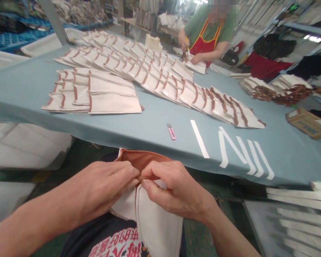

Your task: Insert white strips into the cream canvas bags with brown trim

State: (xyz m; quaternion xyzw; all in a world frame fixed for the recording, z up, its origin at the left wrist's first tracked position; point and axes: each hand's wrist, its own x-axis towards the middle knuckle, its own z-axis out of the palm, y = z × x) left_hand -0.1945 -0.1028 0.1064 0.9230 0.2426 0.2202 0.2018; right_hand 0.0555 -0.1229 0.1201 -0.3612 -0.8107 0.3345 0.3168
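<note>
Both of my hands pinch the top edge of a cream canvas bag with a brown lining, held over my lap below the table edge. My left hand is closed on the bag's left side. My right hand grips the right side, thumb and fingers pressed on the brown rim. A small pink thread snip lies on the blue table just beyond my hands.
Rows of cream bags with brown trim lie spread across the table, with a stack at the left. White strips lie at the right. A person in a red apron works at the far side. A cardboard box sits right.
</note>
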